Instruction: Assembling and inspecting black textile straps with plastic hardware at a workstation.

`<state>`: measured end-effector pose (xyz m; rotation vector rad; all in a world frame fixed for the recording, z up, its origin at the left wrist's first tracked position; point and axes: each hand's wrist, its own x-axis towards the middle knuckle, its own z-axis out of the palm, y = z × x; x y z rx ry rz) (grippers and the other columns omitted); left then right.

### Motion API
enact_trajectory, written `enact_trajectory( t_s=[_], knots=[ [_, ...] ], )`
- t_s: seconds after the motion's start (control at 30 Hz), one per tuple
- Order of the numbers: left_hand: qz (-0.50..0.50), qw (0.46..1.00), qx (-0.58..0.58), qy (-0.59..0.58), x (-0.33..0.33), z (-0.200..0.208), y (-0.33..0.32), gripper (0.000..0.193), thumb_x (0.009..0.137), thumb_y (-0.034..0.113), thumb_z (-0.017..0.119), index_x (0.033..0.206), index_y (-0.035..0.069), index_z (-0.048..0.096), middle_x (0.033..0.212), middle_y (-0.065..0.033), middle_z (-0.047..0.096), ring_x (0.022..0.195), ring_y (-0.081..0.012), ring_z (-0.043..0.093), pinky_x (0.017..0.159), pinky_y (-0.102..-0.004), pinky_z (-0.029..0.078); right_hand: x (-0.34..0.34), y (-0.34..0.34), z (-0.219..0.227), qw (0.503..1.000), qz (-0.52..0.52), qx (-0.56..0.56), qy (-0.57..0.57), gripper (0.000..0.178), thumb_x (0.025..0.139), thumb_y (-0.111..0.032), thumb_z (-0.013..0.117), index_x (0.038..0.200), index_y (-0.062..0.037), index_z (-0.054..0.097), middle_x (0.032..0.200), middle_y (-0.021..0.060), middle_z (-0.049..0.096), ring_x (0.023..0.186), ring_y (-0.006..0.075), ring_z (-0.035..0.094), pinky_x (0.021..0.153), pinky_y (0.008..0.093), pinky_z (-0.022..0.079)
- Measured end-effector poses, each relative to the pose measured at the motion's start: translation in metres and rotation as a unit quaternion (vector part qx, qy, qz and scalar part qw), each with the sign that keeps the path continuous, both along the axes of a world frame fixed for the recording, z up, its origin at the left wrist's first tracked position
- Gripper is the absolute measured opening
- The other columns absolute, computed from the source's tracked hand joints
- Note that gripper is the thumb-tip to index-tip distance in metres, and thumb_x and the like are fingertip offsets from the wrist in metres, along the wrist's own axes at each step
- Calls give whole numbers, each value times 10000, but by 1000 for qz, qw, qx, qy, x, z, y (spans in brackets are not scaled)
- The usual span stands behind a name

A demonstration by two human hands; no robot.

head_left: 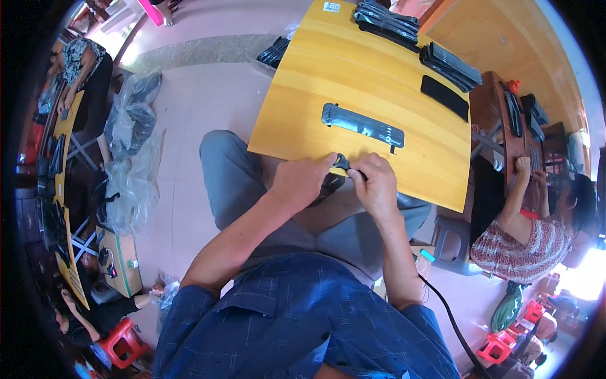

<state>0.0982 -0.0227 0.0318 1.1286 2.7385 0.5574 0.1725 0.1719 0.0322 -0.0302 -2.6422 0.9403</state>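
Note:
At the near edge of the yellow wooden table (297, 114), a black strap-like piece (341, 161) is pinched between my two hands. My left hand (302, 180) grips one side of it with thumb and forefinger. On the other side, my right hand (377, 186) is closed around it with the thumb pressed on. Part of the piece hangs below the edge, mostly hidden by my fingers. Just beyond my hands lies a long dark grey piece (356, 124) with rounded ends, small round marks and short black tabs at two corners.
Stacks of black straps (386, 22) and flat black pieces (449, 65) lie along the far right side, with a single black strip (445, 98) nearer. A person (530, 234) works at a brown table to the right. Plastic bags (132, 158) lie on the floor at left.

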Motion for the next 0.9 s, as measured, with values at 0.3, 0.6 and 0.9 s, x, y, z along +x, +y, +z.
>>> enact_trajectory(
  t_s=[0.3, 0.6, 0.9],
  knots=[
    [-53, 998, 1, 43, -16, 11, 0, 273, 959, 179, 561, 1190, 134, 697, 806, -135, 729, 748, -320, 736, 618, -458, 566, -12, -10, -13, 998, 19, 8, 65, 87, 822, -72, 759, 889, -35, 718, 812, 125, 623, 802, 329, 619, 729, 419, 496],
    [-71, 997, -14, -10, -29, 15, 0, 243, 989, 272, 593, 1168, 174, 725, 856, -129, 740, 791, -340, 727, 660, -486, 556, -16, -11, -15, 998, 2, -25, 66, 52, 844, -69, 732, 833, -32, 697, 802, 135, 609, 782, 341, 605, 719, 449, 491],
    [-57, 998, 38, 5, -26, -1, -9, 299, 988, 227, 553, 1239, 216, 714, 796, -119, 734, 717, -332, 728, 597, -480, 549, -15, -10, -14, 998, 4, -27, 54, 63, 866, -78, 733, 875, -17, 721, 799, 137, 630, 785, 327, 628, 720, 414, 497]
  ],
)
